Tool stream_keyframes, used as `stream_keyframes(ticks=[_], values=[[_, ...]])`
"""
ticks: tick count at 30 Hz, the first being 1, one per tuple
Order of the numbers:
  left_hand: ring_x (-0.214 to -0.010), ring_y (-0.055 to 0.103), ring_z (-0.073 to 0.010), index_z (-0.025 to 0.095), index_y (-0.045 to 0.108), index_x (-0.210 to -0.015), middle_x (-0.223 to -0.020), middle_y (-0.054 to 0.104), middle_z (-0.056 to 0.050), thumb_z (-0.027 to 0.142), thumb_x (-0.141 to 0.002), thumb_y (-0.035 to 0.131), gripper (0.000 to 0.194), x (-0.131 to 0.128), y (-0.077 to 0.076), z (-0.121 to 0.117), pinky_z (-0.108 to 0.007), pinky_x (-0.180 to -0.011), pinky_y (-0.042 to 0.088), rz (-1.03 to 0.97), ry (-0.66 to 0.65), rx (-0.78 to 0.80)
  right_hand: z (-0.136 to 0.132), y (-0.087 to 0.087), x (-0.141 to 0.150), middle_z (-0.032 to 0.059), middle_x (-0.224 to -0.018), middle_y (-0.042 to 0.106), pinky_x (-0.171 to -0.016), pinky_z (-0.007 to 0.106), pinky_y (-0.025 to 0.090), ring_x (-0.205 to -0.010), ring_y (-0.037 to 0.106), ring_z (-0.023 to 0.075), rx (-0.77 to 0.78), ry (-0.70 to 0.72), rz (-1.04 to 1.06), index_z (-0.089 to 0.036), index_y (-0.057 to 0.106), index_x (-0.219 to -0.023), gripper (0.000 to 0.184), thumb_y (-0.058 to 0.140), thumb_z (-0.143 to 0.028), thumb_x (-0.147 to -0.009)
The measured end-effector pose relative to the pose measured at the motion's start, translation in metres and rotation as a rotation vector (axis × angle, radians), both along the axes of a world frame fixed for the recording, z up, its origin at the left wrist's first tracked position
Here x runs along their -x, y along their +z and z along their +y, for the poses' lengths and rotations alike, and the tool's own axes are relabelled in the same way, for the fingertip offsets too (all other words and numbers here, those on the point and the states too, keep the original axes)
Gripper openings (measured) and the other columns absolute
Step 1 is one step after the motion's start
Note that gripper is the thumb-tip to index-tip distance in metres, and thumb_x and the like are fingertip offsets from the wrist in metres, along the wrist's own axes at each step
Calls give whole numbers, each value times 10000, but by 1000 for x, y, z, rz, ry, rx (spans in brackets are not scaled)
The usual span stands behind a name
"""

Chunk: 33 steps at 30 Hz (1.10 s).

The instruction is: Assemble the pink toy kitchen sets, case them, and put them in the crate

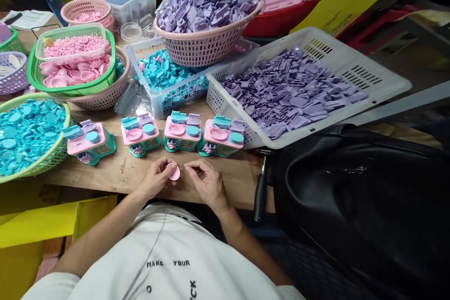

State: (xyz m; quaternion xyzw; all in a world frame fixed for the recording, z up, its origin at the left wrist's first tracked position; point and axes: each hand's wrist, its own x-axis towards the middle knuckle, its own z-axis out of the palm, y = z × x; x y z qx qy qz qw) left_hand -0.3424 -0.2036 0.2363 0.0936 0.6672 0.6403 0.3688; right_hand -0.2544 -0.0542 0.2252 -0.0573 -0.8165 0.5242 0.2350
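Observation:
My left hand pinches a small pink oval dish between thumb and fingers above the front of the table. Just right of it, my right hand has thumb and forefinger brought together; whatever is between the tips is too small to name. Beyond the hands stands a row of several toy kitchen units with pink tops and teal bases. Three of them, the right unit, the middle unit and another unit, carry pink ovals on top. The leftmost unit shows a bare pink area there.
A white crate of purple parts stands at right, beside a black bag. Purple parts also fill a pink basket. Teal parts lie in a yellow-green basket; pink parts fill a green basket. A black-handled tool overlaps the table edge.

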Motion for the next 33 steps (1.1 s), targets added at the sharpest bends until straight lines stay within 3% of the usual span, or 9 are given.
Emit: stream_keyframes(ticks=[5, 15, 18, 24, 27, 33], values=[[-566, 532, -88, 134, 610, -786, -650, 613, -1, 677, -646, 772, 584, 0, 8, -2, -166, -452, 409, -21, 93, -35, -5, -1, 8, 25, -788, 683, -609, 221, 535, -648, 633, 118, -143, 39, 13, -198, 678, -897, 101, 590, -227, -938], [-589, 589, -95, 120, 673, -730, -697, 662, -34, 576, -570, 856, 516, 3, 7, -4, -146, -420, 381, -194, 168, -91, 8, -15, 6, 66, -880, 712, -782, 313, 586, -810, 684, 176, -542, 96, 149, -241, 734, -1097, 224, 545, -222, -979], [-598, 630, -115, 117, 674, -728, -692, 672, -38, 591, -525, 876, 554, 2, 10, -3, -142, -404, 369, -246, 167, -116, 10, -8, 7, 52, -846, 724, -770, 303, 592, -782, 693, 167, -487, 74, 159, -238, 739, -1013, 186, 558, -225, -978], [-503, 541, -82, 105, 694, -806, -673, 689, -31, 581, -501, 892, 599, -1, 17, 1, -176, -407, 406, -89, 237, -113, -7, 14, 9, 49, -873, 736, -755, 298, 601, -805, 706, 167, -186, -49, 161, -216, 688, -931, 101, 597, -253, -956], [-547, 569, -94, 118, 695, -802, -684, 683, -23, 534, -519, 897, 542, -3, 15, 1, -190, -466, 444, 5, 273, -135, -17, 17, 11, 46, -908, 745, -804, 302, 592, -842, 714, 168, -153, -34, 181, -218, 680, -946, 81, 599, -221, -949], [-601, 603, -110, 124, 712, -829, -725, 695, -37, 428, -690, 804, 346, -9, 4, -2, -207, -541, 499, 208, 289, -86, -23, 18, 15, 42, -911, 744, -815, 283, 578, -850, 714, 162, -193, -41, 186, -219, 669, -942, 84, 590, -189, -948]])
